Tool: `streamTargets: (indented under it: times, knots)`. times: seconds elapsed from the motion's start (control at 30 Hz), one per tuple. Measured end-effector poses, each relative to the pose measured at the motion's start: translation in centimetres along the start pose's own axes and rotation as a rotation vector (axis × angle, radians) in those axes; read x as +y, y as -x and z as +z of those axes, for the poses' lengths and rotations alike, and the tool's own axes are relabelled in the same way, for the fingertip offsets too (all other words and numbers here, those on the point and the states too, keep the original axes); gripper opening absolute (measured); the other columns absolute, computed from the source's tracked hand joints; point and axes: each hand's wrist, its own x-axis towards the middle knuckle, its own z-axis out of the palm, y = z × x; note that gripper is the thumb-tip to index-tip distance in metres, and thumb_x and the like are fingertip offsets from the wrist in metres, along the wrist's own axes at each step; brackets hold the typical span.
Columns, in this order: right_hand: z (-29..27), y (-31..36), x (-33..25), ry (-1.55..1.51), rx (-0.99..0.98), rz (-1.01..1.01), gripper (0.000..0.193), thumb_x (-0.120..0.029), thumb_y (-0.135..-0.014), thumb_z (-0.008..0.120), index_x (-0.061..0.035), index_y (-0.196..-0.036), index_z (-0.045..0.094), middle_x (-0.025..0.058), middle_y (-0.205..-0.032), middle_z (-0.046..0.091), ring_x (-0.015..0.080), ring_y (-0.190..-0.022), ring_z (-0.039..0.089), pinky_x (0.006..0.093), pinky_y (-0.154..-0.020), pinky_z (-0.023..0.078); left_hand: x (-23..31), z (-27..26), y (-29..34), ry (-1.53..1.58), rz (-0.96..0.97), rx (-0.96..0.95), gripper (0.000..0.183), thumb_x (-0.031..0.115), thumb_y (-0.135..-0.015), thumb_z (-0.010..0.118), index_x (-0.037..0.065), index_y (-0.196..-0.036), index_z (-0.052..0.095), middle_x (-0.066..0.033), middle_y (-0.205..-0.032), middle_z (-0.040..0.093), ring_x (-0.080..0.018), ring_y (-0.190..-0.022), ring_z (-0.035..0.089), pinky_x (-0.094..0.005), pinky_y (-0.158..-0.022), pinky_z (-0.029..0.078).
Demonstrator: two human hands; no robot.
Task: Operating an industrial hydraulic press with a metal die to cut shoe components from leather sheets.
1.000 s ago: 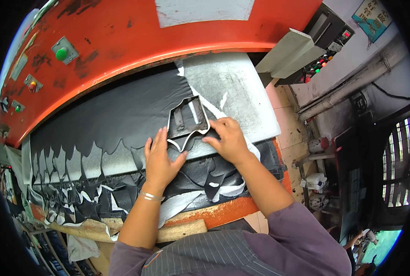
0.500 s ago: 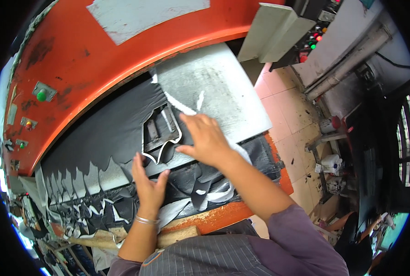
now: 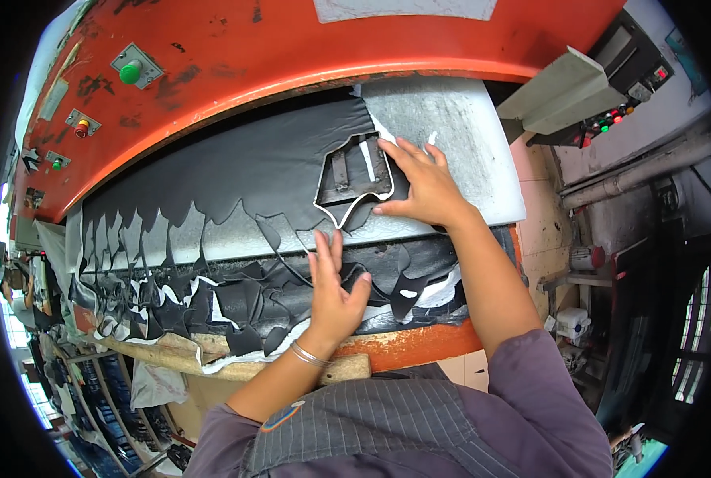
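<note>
A cutting die (image 3: 324, 171), a metal outline with cross-bars and a pointed lower tip, lies on a black leather-like sheet (image 3: 236, 171) near its right edge. My right hand (image 3: 426, 185) is open at the die's right side, fingertips at its upper right corner and the thumb just below its lower right side. Whether it presses on the die I cannot tell. My left hand (image 3: 335, 299) is also open, palm turned inward, its fingertips just below the die's pointed tip. Under the sheet is a pale cutting board (image 3: 451, 103), bare at its right end.
An orange press beam (image 3: 292, 48) with a green button (image 3: 131, 72) spans the far side. Black and white scraps (image 3: 244, 307) hang along the near edge, above a wooden bar (image 3: 347, 367). A control box (image 3: 642, 68) with lit buttons stands at the far right.
The view has shifted, so the press and board sit further right in the picture. My right fingertips are now against the die's corner. My left hand stays open below its tip.
</note>
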Motion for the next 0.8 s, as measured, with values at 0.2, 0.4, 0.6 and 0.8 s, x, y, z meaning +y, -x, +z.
streamTargets:
  times: [0.2, 0.4, 0.6, 0.8]
  knots:
    - [-0.3, 0.2, 0.2, -0.013, 0.012, -0.012, 0.093, -0.043, -0.063, 0.081, -0.0125, -0.142, 0.04, 0.021, -0.14, 0.045, 0.0307, -0.137, 0.035, 0.0501, -0.113, 0.011, -0.5, -0.2, -0.2, -0.07, 0.042, -0.134, 0.096, 0.016, -0.084, 0.062, -0.007, -0.146, -0.008, -0.0251, -0.153, 0.021, -0.0332, -0.145, 0.012, -0.0493, -0.115, -0.002]
    - [0.1, 0.5, 0.7, 0.012, 0.019, -0.077, 0.086, -0.041, -0.066, 0.081, -0.0101, -0.138, 0.046, 0.0178, -0.138, 0.049, 0.0298, -0.135, 0.038, 0.0509, -0.113, 0.016, -1.3, -0.6, 0.3, -0.086, 0.089, -0.17, 0.097, 0.02, -0.082, 0.063, -0.011, -0.145, -0.005, -0.0258, -0.154, 0.018, -0.0361, -0.145, 0.011, -0.0528, -0.114, -0.001]
    - [0.5, 1.8, -0.4, 0.148, 0.173, -0.167, 0.058, -0.038, -0.071, 0.078, -0.0129, -0.121, 0.062, 0.0182, -0.118, 0.063, 0.03, -0.122, 0.052, 0.0504, -0.106, 0.032, -1.4, -0.2, 0.4, -0.111, 0.171, -0.171, 0.092, 0.021, -0.081, 0.063, -0.013, -0.143, 0.004, -0.0272, -0.151, 0.023, -0.0419, -0.143, 0.012, -0.0555, -0.114, 0.006]
    - [2.2, 2.6, -2.4, 0.219, 0.357, -0.077, 0.036, -0.031, -0.073, 0.077, -0.0099, -0.102, 0.07, 0.0176, -0.11, 0.067, 0.0301, -0.106, 0.063, 0.0435, -0.095, 0.045, -1.9, 0.1, 0.5, -0.112, 0.192, -0.128, 0.096, 0.021, -0.081, 0.063, -0.012, -0.144, 0.0, -0.028, -0.151, 0.02, -0.0405, -0.144, 0.011, -0.0541, -0.114, 0.005]
